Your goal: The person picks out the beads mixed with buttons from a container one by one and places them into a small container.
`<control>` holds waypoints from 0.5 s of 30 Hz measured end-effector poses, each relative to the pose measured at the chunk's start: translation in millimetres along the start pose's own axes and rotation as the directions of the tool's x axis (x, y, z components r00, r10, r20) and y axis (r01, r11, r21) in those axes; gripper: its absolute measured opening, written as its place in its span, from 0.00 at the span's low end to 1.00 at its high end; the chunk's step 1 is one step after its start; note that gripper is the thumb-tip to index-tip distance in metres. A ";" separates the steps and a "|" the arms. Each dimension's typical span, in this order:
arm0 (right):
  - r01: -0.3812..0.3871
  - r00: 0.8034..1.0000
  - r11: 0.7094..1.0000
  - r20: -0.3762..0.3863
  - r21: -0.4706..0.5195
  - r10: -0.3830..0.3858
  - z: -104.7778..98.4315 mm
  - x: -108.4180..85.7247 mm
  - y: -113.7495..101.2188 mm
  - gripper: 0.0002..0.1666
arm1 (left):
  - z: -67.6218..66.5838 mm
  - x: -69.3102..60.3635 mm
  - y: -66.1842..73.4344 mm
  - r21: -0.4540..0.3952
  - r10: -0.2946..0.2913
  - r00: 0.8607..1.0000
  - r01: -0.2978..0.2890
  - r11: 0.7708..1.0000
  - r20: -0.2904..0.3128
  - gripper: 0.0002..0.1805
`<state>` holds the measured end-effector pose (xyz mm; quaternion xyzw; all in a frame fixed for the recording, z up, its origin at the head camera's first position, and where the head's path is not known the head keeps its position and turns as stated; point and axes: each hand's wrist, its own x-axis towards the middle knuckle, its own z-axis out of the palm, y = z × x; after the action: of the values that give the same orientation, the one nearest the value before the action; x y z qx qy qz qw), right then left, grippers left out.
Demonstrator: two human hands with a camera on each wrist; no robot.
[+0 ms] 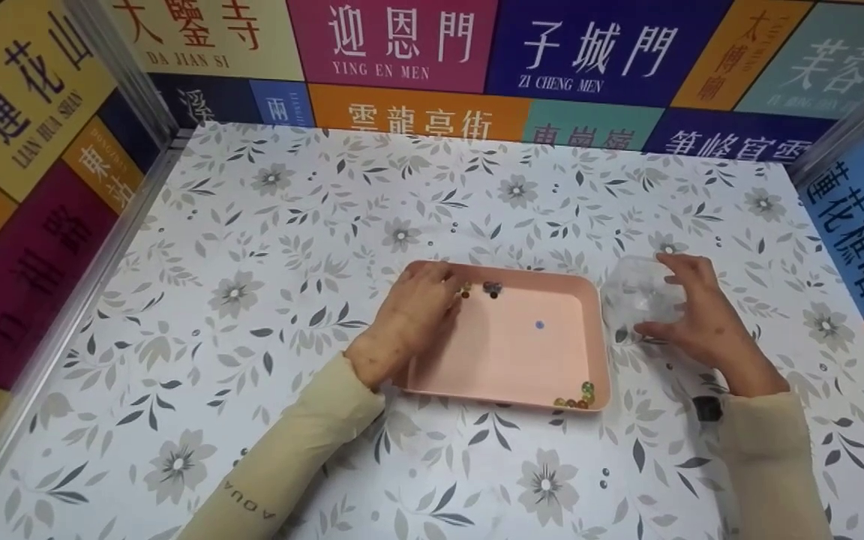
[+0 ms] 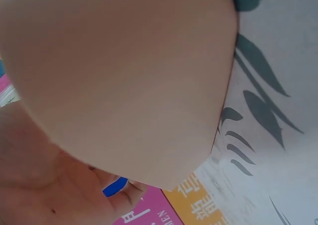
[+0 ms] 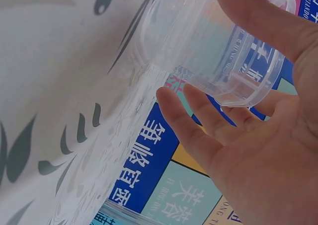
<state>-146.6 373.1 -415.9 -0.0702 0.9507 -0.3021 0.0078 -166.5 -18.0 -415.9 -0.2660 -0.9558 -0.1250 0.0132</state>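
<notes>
A shallow pink tray (image 1: pixel 522 352) lies on the table with several glass marbles (image 1: pixel 587 390) in its near right corner. More marbles (image 1: pixel 492 287) sit by its far wall, and a small blue bead-like piece (image 1: pixel 539 325) lies on its floor. My left hand (image 1: pixel 409 315) reaches over the tray's left side, fingers down inside beside the far marbles. The tray's wall (image 2: pixel 129 86) hides most fingertips in the left wrist view, so any hold is unclear. Right of the tray, my right hand (image 1: pixel 709 322) holds a clear plastic cup (image 1: pixel 642 289) between thumb and fingers.
A floral-patterned cloth (image 1: pixel 312 210) covers the table. Panels with coloured blocks and large characters (image 1: pixel 402 45) stand along the back and both sides. A small black object (image 1: pixel 707 409) shows at the right wrist.
</notes>
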 end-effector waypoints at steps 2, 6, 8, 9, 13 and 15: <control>0.000 1.000 1.000 0.005 0.002 0.000 -0.5 0.5 -0.3 0.61 | -0.5 1.8 0.6 0.000 -0.003 1.000 0.003 1.000 0.024 0.17; 0.001 1.000 1.000 0.002 0.009 -0.001 -1.0 0.9 0.3 0.61 | -1.7 4.4 1.6 -0.015 0.011 0.997 -0.010 1.000 0.076 0.20; 0.003 1.000 1.000 -0.002 0.006 -0.003 -1.0 0.8 0.7 0.61 | -1.4 5.0 1.5 -0.023 0.028 0.996 -0.026 0.999 0.087 0.21; 0.004 1.000 1.000 -0.004 0.002 -0.004 -0.9 0.6 0.9 0.61 | -0.9 5.0 1.4 -0.025 0.037 0.995 -0.035 0.999 0.087 0.21; -0.004 1.000 1.000 0.001 -0.019 0.004 -0.2 0.0 0.7 0.61 | 1.4 4.3 0.3 -0.040 0.062 0.994 -0.059 0.997 0.086 0.23; -0.010 1.000 1.000 0.006 -0.022 0.010 -0.1 0.3 0.2 0.61 | 2.1 4.2 0.0 -0.041 0.059 0.993 -0.055 0.998 0.106 0.24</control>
<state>-146.9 373.3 -415.9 -0.0663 0.9543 -0.2912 0.0115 -170.0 -15.3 -417.5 -0.2995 -0.9446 -0.1283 -0.0394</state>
